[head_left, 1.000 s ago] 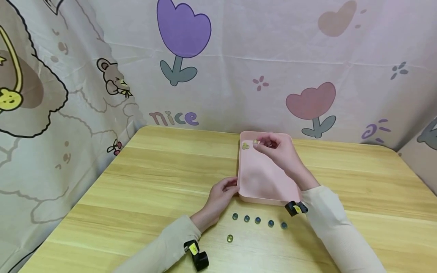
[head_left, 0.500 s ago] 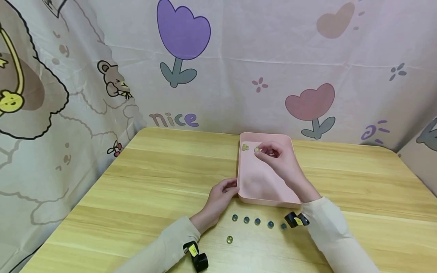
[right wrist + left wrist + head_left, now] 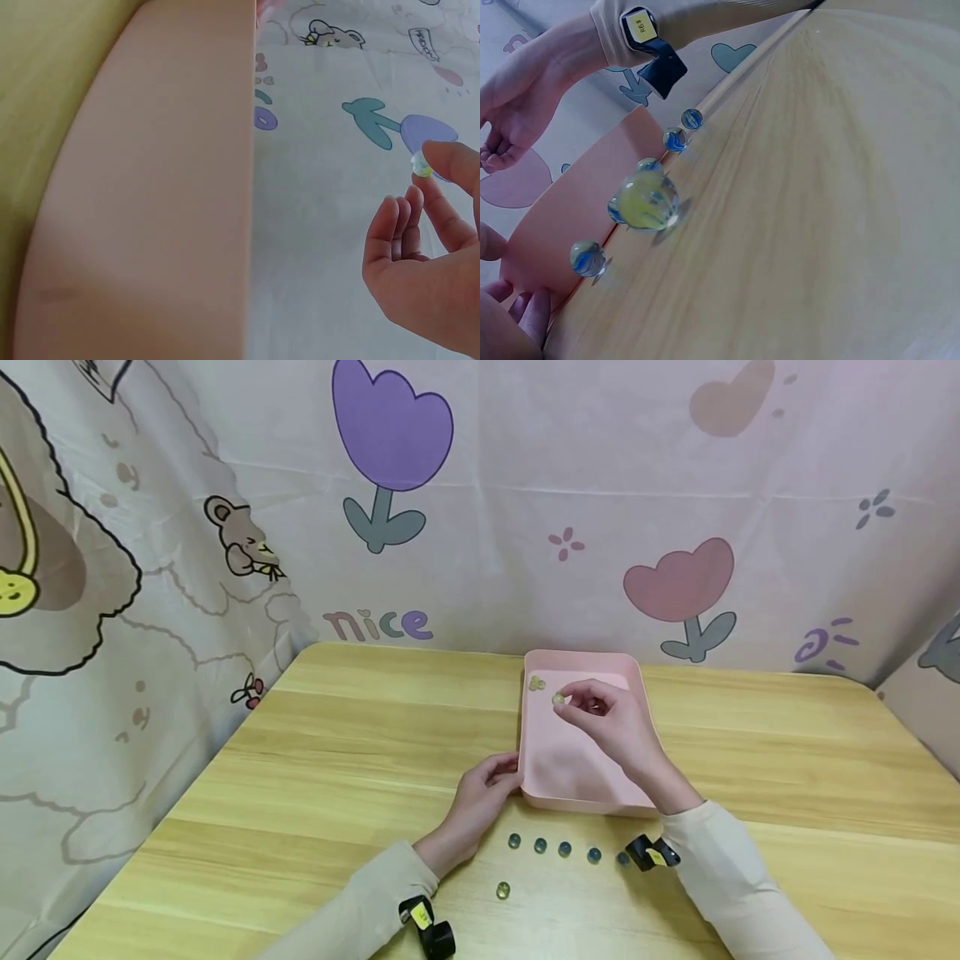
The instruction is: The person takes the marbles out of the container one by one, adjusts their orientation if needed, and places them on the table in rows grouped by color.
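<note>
My right hand (image 3: 611, 727) is over the pink tray (image 3: 585, 806) and pinches a clear yellow marble (image 3: 558, 699) between thumb and fingertip. In the right wrist view the same marble (image 3: 421, 163) shows at the fingertips, with the other fingers curled loosely. My left hand (image 3: 480, 797) rests against the outside of the tray near its front left corner. The left wrist view has its fingers (image 3: 532, 319) touching the tray's wall, low down by the table. A small cluster of yellow marbles (image 3: 537, 683) lies in the tray's far left corner.
Several blue marbles (image 3: 565, 849) lie in a row on the wooden table (image 3: 360, 752) in front of the tray. The rightmost is partly covered by the right wrist camera (image 3: 651, 853). A single yellow marble (image 3: 503, 890) sits nearer the person. A printed cloth (image 3: 517, 527) hangs behind.
Still pinching the yellow marble, my right hand has come back from the tray's far end toward the person. The left hand stays at the tray's corner.
</note>
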The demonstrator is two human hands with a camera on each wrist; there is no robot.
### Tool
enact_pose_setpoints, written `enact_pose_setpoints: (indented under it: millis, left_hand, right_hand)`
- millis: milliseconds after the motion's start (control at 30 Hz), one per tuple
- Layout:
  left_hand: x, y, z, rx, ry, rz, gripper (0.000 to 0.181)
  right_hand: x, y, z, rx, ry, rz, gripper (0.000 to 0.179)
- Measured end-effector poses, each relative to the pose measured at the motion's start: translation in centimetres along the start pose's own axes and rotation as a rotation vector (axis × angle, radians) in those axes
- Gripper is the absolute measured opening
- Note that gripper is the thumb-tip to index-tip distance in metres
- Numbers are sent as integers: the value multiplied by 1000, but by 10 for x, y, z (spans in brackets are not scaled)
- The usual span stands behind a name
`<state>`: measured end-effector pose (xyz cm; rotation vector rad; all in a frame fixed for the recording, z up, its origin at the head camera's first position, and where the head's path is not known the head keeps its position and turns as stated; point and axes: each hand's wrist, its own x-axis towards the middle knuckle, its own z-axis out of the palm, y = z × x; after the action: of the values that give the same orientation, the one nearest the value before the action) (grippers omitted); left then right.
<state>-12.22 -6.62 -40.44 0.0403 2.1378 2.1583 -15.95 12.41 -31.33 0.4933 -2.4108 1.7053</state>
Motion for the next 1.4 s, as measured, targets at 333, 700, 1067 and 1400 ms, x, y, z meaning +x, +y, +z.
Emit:
enact_pose_setpoints:
  millis: [333, 700, 1067, 1400]
  left_hand:
    - [0, 0, -1, -10, -9, 10, 38]
    - [-1, 0, -2, -3, -7, 9, 38]
    - [-2, 4, 0, 2, -5, 15, 41]
    - [-2, 3, 0, 1, -7, 9, 40]
  right_hand:
    - [-5, 0, 5, -24, -25, 17, 16]
    - [-13, 1, 14, 2, -9, 37, 18]
    - [-22, 1, 19, 8, 9, 48, 17]
    - [-36, 7, 17, -45, -33, 60, 17]
